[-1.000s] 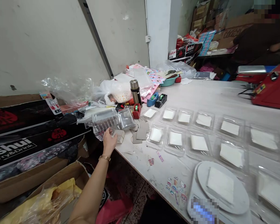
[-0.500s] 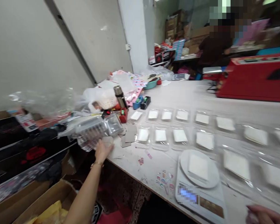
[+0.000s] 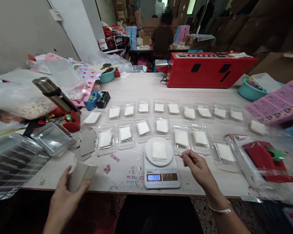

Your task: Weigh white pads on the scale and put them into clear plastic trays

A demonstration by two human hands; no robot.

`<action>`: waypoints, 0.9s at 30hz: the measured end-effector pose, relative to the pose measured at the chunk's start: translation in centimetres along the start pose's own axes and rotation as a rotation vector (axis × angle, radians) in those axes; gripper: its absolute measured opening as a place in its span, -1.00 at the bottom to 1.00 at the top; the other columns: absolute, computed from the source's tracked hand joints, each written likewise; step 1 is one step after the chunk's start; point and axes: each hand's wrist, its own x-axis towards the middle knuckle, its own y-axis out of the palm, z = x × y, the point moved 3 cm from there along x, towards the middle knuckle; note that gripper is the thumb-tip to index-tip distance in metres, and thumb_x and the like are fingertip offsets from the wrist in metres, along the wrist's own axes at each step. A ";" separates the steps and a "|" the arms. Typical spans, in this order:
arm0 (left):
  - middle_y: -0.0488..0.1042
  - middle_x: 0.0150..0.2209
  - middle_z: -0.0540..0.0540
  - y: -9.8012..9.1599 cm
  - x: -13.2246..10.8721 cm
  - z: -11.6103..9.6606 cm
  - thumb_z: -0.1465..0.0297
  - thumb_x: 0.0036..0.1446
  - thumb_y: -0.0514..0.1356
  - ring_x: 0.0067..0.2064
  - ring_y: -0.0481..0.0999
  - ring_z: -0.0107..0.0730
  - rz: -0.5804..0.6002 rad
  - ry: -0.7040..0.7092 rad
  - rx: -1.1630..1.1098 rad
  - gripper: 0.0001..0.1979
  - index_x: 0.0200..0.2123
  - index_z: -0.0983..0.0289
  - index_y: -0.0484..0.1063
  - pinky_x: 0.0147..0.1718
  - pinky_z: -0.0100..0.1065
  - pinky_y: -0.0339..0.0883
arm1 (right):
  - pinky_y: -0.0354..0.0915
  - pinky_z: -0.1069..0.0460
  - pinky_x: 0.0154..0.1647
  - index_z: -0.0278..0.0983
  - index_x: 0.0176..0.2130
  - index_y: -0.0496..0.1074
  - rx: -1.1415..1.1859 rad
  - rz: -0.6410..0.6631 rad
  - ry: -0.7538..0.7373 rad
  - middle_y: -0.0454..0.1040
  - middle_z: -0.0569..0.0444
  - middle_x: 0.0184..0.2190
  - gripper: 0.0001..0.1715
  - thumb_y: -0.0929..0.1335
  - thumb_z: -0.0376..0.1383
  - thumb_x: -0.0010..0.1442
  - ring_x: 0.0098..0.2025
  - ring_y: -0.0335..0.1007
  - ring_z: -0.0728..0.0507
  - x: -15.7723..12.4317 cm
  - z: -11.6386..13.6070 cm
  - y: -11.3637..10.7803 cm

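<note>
Between the thumb and fingers of my left hand [image 3: 68, 195] is a small stack of grey cardboard pieces [image 3: 81, 177], held over the table's front edge. My right hand [image 3: 194, 164] is closed in a pinch beside the white kitchen scale [image 3: 161, 180]. Something thin and dark pokes from its fingertips, too small to name. On the scale's round plate lies a folded white pad [image 3: 159, 150], and the lit display seems to read 233. Two rows of clear plastic trays with white pads, such as this tray [image 3: 105, 139], stretch behind the scale. Loose grey cards [image 3: 87, 142] lie at the left.
At left stand stacked clear trays [image 3: 12, 162], a steel thermos [image 3: 55, 94] and tape dispensers [image 3: 72, 121]. A red machine [image 3: 207, 71] stands at the back. On the right are a red tape dispenser [image 3: 261, 154] and pink printed boxes [image 3: 280, 100]. Another person [image 3: 162, 39] sits far behind.
The view has swung right. My left hand has come from beside the stacked clear trays and now holds the grey cards. My right hand has moved up next to the scale.
</note>
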 end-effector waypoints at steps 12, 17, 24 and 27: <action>0.35 0.03 0.47 8.9 -1.9 -3.2 -0.03 0.06 0.04 0.07 0.35 0.25 0.126 0.356 0.298 -0.04 0.31 0.57 -0.06 0.02 0.13 0.28 | 0.21 0.03 -0.37 -0.23 -0.34 0.34 -0.670 0.097 -0.385 0.43 0.04 -0.38 -0.80 0.22 -0.31 0.32 -0.38 0.34 -0.09 3.3 2.8 3.2; 0.21 0.19 0.52 8.1 -1.4 -3.1 -0.11 -0.01 0.12 0.19 0.24 0.23 0.067 0.411 0.263 0.07 0.33 0.55 -0.12 0.12 0.12 0.20 | 0.22 0.03 -0.36 -0.23 -0.35 0.33 -0.657 0.112 -0.357 0.42 0.05 -0.40 -0.81 0.22 -0.30 0.32 -0.37 0.34 -0.09 3.4 2.7 3.4; 0.41 -0.03 0.38 9.0 -1.7 -3.3 0.23 0.10 0.14 0.06 0.35 0.17 0.179 0.361 0.331 -0.18 0.34 0.49 -0.05 -0.02 0.09 0.30 | 0.22 0.03 -0.38 -0.23 -0.35 0.32 -0.399 0.248 -0.394 0.36 0.08 -0.44 -0.80 0.22 -0.30 0.33 -0.41 0.30 -0.07 1.7 4.2 6.9; 0.36 0.09 0.38 8.0 -1.7 -3.3 0.27 0.01 0.22 0.15 0.30 0.15 0.170 0.245 0.069 -0.17 0.32 0.41 0.05 0.09 0.07 0.22 | 0.23 0.04 -0.39 -0.23 -0.35 0.32 -0.284 0.334 -0.395 0.35 0.09 -0.45 -0.80 0.23 -0.31 0.33 -0.42 0.30 -0.06 0.3 5.2 9.4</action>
